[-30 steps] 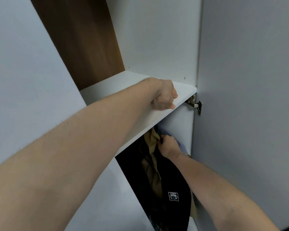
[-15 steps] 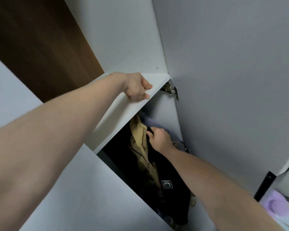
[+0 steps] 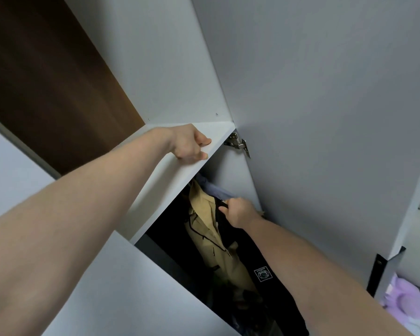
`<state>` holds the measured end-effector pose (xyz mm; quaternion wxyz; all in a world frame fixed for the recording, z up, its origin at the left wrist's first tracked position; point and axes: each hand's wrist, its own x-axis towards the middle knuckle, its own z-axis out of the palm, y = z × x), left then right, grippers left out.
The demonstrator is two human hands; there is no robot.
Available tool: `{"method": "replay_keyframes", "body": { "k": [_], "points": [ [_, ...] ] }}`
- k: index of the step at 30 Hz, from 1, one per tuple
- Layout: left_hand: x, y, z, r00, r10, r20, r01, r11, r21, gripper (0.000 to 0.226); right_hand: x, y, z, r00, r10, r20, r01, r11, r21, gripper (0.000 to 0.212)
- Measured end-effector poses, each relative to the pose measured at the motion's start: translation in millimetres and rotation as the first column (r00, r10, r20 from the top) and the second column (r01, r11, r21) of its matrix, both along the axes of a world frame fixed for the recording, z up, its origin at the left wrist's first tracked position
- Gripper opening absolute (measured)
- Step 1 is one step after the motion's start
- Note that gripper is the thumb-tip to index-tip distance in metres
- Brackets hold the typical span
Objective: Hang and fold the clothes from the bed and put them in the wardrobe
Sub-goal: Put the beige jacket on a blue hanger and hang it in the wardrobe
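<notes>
Black garment [image 3: 257, 267] was already among hung clothes; right hand [image 3: 240, 212] pinched its top, left hand [image 3: 192, 147] gripped shelf [image 3: 170, 180].

Dark brown wood panel [image 3: 46, 93] fills upper left of the frame. Metal hinge [image 3: 239, 144] near centre, at the top of the open door. Lilac soft item [image 3: 403, 299] at lower right, partly hidden, beside a black strip [image 3: 376, 272].
</notes>
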<state>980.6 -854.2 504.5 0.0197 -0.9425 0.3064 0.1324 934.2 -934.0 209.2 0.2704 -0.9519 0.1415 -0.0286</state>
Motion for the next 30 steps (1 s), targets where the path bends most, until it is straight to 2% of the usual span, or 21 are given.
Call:
{"method": "replay_keyframes", "body": {
  "k": [3,7,12,15,18,20,23,27,30],
  "points": [
    [0,-1,0,1.0,0.012,0.003,-0.012,1.0,0.003,0.064,-9,4,-14,0.999,-0.012,0.041,0.013,0.999,-0.03,0.044],
    [1,-4,-4,0.999,0.041,0.007,-0.04,0.999,-0.014,0.062,-19,5,-20,0.996,-0.046,0.076,0.043,0.998,0.038,0.042],
    [-10,4,-23,0.996,0.091,0.002,-0.09,0.989,-0.117,0.061,-29,8,-17,0.996,0.021,-0.086,-0.009,0.99,0.142,0.044],
    [-28,10,-37,0.995,0.073,0.073,-0.06,0.984,-0.165,0.06,-38,7,-10,0.996,-0.017,-0.09,0.038,0.971,0.237,0.05],
    [-47,16,-46,0.985,0.038,0.17,-0.007,0.983,-0.182,0.048,-56,3,3,0.996,-0.063,-0.057,0.08,0.923,0.377,0.057],
    [-59,25,-51,0.989,0.032,0.146,0.007,0.966,-0.257,0.049,-76,0,11,0.996,-0.058,-0.061,0.08,0.876,0.475,0.058],
    [-87,41,-61,0.996,-0.007,0.086,0.042,0.91,-0.412,0.052,-119,-4,24,0.994,-0.044,-0.1,0.093,0.821,0.563,0.059],
    [-118,60,-82,0.993,-0.101,0.066,0.118,0.716,-0.688,0.045,-186,-10,40,0.989,-0.134,-0.064,0.146,0.802,0.58,0.029],
    [-137,63,-102,0.988,-0.153,0.032,0.126,0.66,-0.74,0.039,-235,-10,47,0.97,-0.239,-0.039,0.216,0.781,0.586,0.04]
  ]
}}
